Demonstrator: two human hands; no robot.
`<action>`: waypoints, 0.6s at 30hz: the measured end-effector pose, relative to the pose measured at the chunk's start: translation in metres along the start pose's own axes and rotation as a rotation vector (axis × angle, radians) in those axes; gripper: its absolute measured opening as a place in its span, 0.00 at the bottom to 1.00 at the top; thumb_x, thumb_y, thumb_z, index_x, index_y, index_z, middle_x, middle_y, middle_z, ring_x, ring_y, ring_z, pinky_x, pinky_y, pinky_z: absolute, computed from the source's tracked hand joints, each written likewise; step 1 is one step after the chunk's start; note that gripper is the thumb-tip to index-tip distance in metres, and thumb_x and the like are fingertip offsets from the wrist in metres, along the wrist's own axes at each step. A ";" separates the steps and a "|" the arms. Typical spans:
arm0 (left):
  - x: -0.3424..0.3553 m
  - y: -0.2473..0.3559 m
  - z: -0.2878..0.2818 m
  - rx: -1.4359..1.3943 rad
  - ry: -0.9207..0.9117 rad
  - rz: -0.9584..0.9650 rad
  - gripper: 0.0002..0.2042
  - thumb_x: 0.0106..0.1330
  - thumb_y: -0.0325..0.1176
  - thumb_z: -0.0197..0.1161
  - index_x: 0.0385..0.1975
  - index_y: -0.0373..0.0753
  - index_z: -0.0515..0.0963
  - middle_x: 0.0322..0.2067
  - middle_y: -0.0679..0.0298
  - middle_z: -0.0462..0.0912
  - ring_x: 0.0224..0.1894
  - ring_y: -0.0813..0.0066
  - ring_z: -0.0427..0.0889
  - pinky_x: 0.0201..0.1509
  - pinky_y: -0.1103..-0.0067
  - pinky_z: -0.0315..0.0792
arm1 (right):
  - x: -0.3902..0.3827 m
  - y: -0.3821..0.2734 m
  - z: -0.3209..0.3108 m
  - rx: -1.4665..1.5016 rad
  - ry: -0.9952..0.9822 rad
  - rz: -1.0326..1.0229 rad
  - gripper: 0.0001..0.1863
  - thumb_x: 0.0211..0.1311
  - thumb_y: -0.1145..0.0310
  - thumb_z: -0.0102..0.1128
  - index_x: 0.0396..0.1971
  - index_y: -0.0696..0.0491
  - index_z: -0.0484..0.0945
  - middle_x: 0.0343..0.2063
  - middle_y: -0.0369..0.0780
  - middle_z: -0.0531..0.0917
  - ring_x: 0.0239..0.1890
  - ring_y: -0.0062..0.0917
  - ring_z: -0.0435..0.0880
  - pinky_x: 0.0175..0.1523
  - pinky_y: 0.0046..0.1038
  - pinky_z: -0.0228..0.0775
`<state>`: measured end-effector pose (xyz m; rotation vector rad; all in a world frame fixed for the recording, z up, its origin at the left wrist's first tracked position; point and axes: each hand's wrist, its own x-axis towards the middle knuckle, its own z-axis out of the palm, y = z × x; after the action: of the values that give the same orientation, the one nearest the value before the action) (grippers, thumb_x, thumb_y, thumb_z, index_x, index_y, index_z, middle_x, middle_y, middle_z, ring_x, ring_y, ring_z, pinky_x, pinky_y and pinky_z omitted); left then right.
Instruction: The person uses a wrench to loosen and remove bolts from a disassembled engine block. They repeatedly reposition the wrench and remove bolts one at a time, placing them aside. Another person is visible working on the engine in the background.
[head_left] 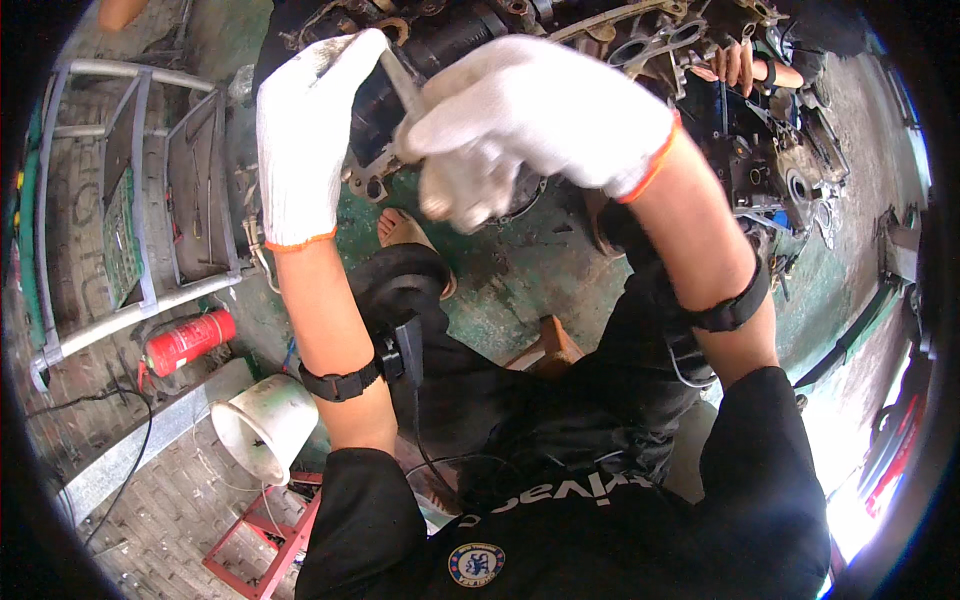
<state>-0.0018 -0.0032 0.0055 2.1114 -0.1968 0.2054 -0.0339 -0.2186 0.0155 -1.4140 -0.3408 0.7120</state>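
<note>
My left hand (312, 125), in a white knit glove with an orange cuff, is raised at the upper left with its fingers closed. A narrow greyish strip (402, 82) runs from its thumb and fingertips down to my right hand (530, 115), gloved the same way. The right fingers curl round the strip's lower end and are partly smeared by motion. What kind of thing the strip is, I cannot make out. Behind and beyond both hands lies a greasy dark engine (455, 45), partly hidden by the gloves.
Another person's hand (738, 68) reaches among engine parts at the upper right. More metal parts (795, 185) lie below it. To the left are a metal-framed rack (140, 310), a red fire extinguisher (190, 342), a white bucket (268, 425) and a red metal frame (265, 545).
</note>
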 end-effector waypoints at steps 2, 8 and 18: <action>0.000 0.000 0.000 -0.007 -0.008 -0.002 0.17 0.67 0.39 0.69 0.47 0.32 0.87 0.37 0.63 0.90 0.38 0.79 0.82 0.47 0.81 0.75 | 0.007 0.005 0.022 0.172 -0.102 0.026 0.16 0.68 0.65 0.59 0.43 0.63 0.84 0.33 0.45 0.90 0.31 0.25 0.89 0.38 0.23 0.80; -0.003 0.004 0.001 -0.090 0.011 -0.076 0.16 0.67 0.37 0.69 0.47 0.31 0.86 0.36 0.62 0.89 0.37 0.80 0.82 0.46 0.81 0.75 | 0.018 0.016 0.055 0.386 0.016 -0.069 0.12 0.67 0.68 0.64 0.43 0.62 0.82 0.34 0.43 0.89 0.29 0.26 0.88 0.36 0.24 0.79; -0.009 0.002 -0.002 -0.176 0.012 0.075 0.17 0.69 0.41 0.67 0.41 0.30 0.85 0.30 0.70 0.83 0.35 0.83 0.76 0.41 0.81 0.70 | 0.001 0.007 0.036 0.243 -0.162 -0.009 0.12 0.68 0.67 0.63 0.44 0.61 0.81 0.35 0.43 0.89 0.30 0.24 0.88 0.36 0.22 0.80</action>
<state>-0.0114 -0.0024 0.0063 1.9290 -0.2767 0.2368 -0.0566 -0.1904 0.0139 -1.1278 -0.3732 0.8335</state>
